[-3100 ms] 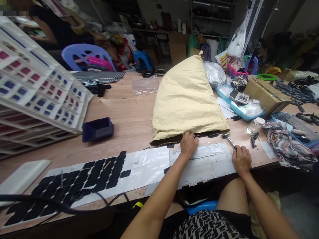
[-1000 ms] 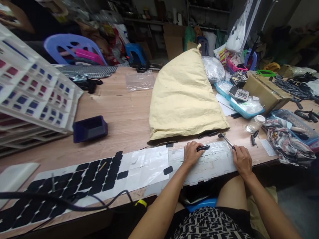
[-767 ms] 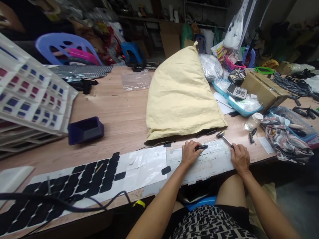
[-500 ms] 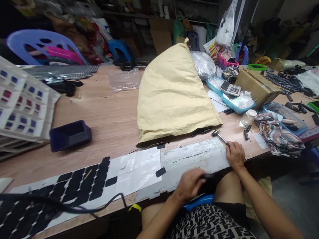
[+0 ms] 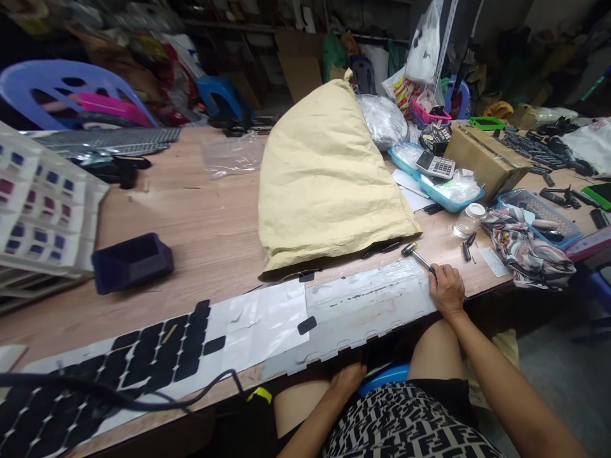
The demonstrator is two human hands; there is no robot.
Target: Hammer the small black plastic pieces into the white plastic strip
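Observation:
My right hand (image 5: 447,289) is closed around the handle of a small hammer (image 5: 421,259), at the right end of a long whitish board (image 5: 363,305). The hammer's head rests near the board's back edge. Below the table's front edge is my left hand (image 5: 349,376), close to my lap; its fingers are hidden, and whether it holds anything does not show. White sheets (image 5: 267,315) cover the board's left part. One loose black rounded patch (image 5: 307,326) lies at their right border, and rows of black pieces (image 5: 157,350) lie further left.
Behind the board stands a large yellow paper sack (image 5: 329,184). A dark purple bin (image 5: 132,262) and a white crate (image 5: 42,203) occupy the left. To the right are a lidded jar (image 5: 468,221), blue baskets and a bunched cloth (image 5: 529,248). A black cable (image 5: 119,395) crosses the front left.
My left hand has moved from the board's front edge, where it held a dark piece, down under the edge. My right hand stays on the hammer. The view has shifted slightly.

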